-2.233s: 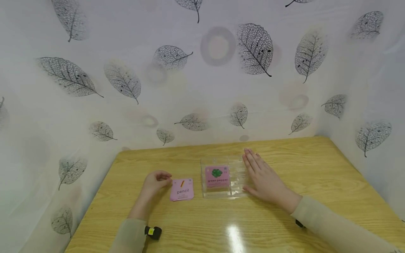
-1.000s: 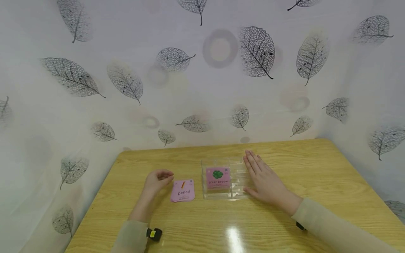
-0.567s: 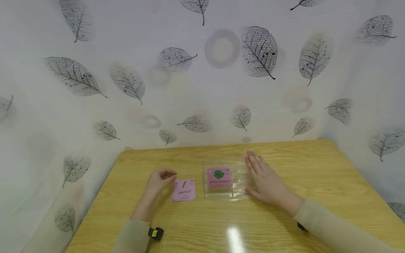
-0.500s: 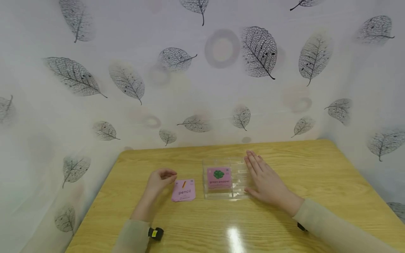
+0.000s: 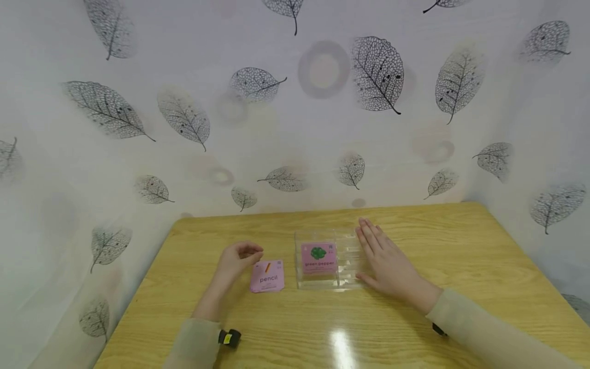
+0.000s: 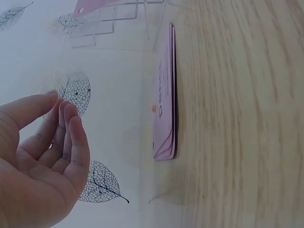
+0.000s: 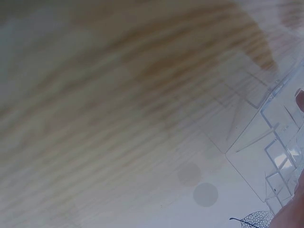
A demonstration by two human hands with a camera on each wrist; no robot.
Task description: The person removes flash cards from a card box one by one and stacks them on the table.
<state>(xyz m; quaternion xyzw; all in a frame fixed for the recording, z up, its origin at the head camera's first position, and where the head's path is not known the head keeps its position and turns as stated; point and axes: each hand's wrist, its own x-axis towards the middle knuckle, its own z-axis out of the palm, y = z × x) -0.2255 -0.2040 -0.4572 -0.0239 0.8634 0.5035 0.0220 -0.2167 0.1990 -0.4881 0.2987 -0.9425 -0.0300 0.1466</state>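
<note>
A small stack of pink flashcards [image 5: 268,277], the top one printed "pencil", lies on the table left of a clear plastic box [image 5: 317,285]. My left hand [image 5: 238,260] hovers at the stack's upper left, fingers loosely bent. In the left wrist view the thumb tip is close to the index fingertip with nothing seen between them, and the cards [image 6: 164,104] stand apart from the hand. Inside the box's left compartment is a "green pepper" card [image 5: 318,259]. My right hand [image 5: 384,261] rests with straight fingers along the box's right side, covering part of it.
The wooden table [image 5: 295,328] reaches back to a pale leaf-patterned curtain [image 5: 276,118] that also closes both sides. The box's right part holds stepped clear dividers [image 5: 348,261]. The right wrist view is mostly blurred wood grain.
My left hand has shifted slightly right and up, nearer the top edge of the pencil card. The right hand, box and cards stay as they were.
</note>
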